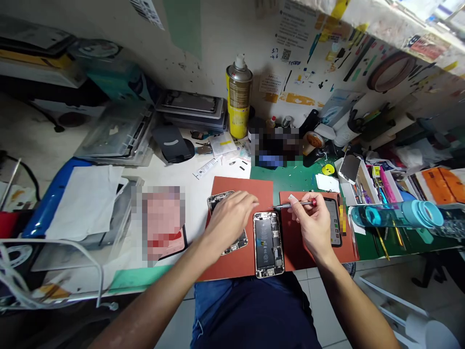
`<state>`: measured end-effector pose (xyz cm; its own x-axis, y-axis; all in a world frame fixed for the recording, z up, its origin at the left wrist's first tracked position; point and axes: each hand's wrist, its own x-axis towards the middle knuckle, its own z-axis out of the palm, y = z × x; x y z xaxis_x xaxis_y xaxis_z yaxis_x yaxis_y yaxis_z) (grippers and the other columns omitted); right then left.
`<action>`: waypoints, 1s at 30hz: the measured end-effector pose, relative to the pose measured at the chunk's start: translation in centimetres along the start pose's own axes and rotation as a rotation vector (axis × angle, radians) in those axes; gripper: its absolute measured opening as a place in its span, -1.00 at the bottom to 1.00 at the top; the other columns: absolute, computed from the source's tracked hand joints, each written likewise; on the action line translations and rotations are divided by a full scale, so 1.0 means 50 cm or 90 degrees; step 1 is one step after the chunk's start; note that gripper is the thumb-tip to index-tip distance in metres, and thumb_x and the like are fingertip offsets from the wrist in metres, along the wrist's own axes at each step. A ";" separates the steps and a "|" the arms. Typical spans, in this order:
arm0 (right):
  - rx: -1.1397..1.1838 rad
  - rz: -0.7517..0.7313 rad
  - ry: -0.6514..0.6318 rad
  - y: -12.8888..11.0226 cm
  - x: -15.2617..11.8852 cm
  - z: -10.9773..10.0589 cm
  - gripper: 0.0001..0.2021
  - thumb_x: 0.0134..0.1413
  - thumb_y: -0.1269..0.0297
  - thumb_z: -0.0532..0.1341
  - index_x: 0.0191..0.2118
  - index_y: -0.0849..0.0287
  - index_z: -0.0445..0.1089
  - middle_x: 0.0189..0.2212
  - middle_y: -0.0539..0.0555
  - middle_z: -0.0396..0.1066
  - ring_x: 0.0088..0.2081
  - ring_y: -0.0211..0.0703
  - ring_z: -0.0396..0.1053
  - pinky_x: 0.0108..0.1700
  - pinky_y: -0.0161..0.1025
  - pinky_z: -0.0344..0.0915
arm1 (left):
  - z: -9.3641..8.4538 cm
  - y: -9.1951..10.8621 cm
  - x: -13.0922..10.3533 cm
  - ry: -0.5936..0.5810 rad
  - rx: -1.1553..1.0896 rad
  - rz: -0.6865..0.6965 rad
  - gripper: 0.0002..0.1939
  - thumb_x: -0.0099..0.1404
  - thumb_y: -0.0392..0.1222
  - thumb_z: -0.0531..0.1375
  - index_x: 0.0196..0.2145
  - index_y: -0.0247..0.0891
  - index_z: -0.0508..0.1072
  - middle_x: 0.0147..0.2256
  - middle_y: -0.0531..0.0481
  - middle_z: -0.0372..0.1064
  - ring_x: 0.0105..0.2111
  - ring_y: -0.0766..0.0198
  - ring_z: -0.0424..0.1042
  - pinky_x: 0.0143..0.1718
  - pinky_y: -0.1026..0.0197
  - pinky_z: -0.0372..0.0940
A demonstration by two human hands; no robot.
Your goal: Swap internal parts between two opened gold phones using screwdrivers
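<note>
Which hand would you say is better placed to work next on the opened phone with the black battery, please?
Probably the right hand: it holds a slim screwdriver whose tip is near the far edge of that opened phone. The left hand is over another phone.

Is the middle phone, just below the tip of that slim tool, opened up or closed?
Opened up: on the phone, the black battery and bare inner parts lie exposed.

The left forearm (174, 281) is slanting inward, and the left hand (232, 213) is showing its back, its bent fingers (250, 200) pointing toward the right hand (313, 218). The right forearm (354, 295) is slanting inward too, and the right hand is pinching between thumb (298, 208) and fingers.
</note>
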<state>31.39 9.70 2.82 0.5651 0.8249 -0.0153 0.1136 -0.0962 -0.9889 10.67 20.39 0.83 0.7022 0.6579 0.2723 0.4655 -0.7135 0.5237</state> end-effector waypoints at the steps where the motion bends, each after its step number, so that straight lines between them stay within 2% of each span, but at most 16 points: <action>1: -0.025 -0.006 0.008 0.002 -0.003 -0.003 -0.61 0.26 -0.01 0.46 -0.19 0.02 0.25 -0.47 -0.15 0.37 -0.47 -0.22 0.41 -0.45 -0.32 0.33 | 0.003 -0.012 0.016 -0.004 0.016 -0.005 -0.75 0.64 -0.24 0.09 -0.14 -0.25 0.56 -0.23 -0.06 0.55 -0.22 0.13 0.52 -0.18 0.06 0.42; 5: -0.132 -0.050 -0.036 0.011 -0.022 -0.006 -0.70 0.37 0.04 0.38 -0.15 0.03 0.27 -0.40 -0.12 0.36 -0.43 -0.23 0.39 -0.40 -0.30 0.29 | 0.026 -0.053 0.075 -0.017 0.077 -0.029 -0.67 0.59 -0.32 0.07 -0.25 -0.30 0.60 -0.29 -0.13 0.49 -0.22 0.07 0.49 -0.19 0.03 0.37; 9: -0.186 -0.094 -0.034 0.015 -0.036 0.002 -0.72 0.40 0.05 0.35 -0.18 0.04 0.27 -0.38 -0.11 0.32 -0.43 -0.26 0.31 -0.38 -0.30 0.24 | 0.040 -0.079 0.105 -0.029 0.106 -0.050 -0.66 0.56 -0.32 0.07 -0.27 -0.32 0.62 -0.31 -0.17 0.48 -0.24 0.06 0.46 -0.21 0.01 0.34; 16: -0.181 -0.095 -0.034 0.010 -0.037 -0.005 -0.72 0.39 0.07 0.36 -0.18 0.03 0.26 -0.39 -0.11 0.31 -0.44 -0.26 0.32 -0.41 -0.29 0.21 | 0.043 -0.094 0.103 -0.035 0.102 -0.079 -0.67 0.57 -0.26 0.10 -0.25 -0.25 0.65 -0.29 -0.12 0.49 -0.22 0.09 0.45 -0.22 0.04 0.36; 20: -0.185 -0.098 -0.032 0.006 -0.037 -0.011 -0.73 0.39 0.09 0.37 -0.18 0.03 0.26 -0.40 -0.12 0.29 -0.46 -0.28 0.30 -0.45 -0.32 0.17 | 0.026 -0.097 0.091 -0.021 0.097 -0.083 -0.66 0.55 -0.34 0.07 -0.20 -0.23 0.66 -0.27 -0.10 0.49 -0.23 0.12 0.47 -0.24 0.07 0.37; 23: -0.192 -0.109 -0.037 0.001 -0.040 -0.013 -0.73 0.39 0.09 0.36 -0.18 0.03 0.25 -0.40 -0.13 0.28 -0.49 -0.30 0.25 -0.48 -0.34 0.15 | -0.008 -0.090 0.069 0.004 0.098 -0.086 -0.64 0.54 -0.40 0.04 -0.06 -0.26 0.66 -0.20 -0.13 0.53 -0.20 0.10 0.49 -0.21 0.05 0.40; 26: -0.215 -0.130 -0.036 -0.005 -0.045 -0.012 -0.72 0.39 0.10 0.37 -0.20 0.04 0.26 -0.41 -0.13 0.27 -0.52 -0.33 0.20 -0.52 -0.36 0.12 | -0.037 -0.049 0.015 0.046 0.101 -0.097 -0.65 0.61 -0.33 0.02 0.01 -0.27 0.62 -0.14 -0.14 0.56 -0.14 0.09 0.52 -0.13 0.02 0.44; 28: -0.229 -0.149 -0.037 -0.008 -0.047 -0.011 -0.73 0.38 0.11 0.38 -0.20 0.05 0.28 -0.40 -0.12 0.30 -0.53 -0.35 0.20 -0.53 -0.37 0.13 | -0.035 -0.004 -0.039 0.055 0.097 -0.076 -0.70 0.64 -0.28 0.05 -0.05 -0.24 0.62 -0.15 -0.09 0.58 -0.12 0.11 0.52 -0.08 0.01 0.44; 30: -0.240 -0.168 -0.045 -0.010 -0.047 -0.008 -0.74 0.38 0.12 0.38 -0.19 0.05 0.29 -0.41 -0.13 0.30 -0.55 -0.36 0.20 -0.55 -0.39 0.14 | -0.015 0.045 -0.096 0.070 0.058 -0.005 -0.76 0.62 -0.31 0.11 -0.11 -0.26 0.59 -0.20 -0.05 0.56 -0.17 0.14 0.50 -0.10 0.04 0.42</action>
<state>30.31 7.58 3.38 0.4215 0.8831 0.2062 0.5428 -0.0636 -0.8374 7.94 15.80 1.29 0.6375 0.6822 0.3581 0.5211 -0.7241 0.4517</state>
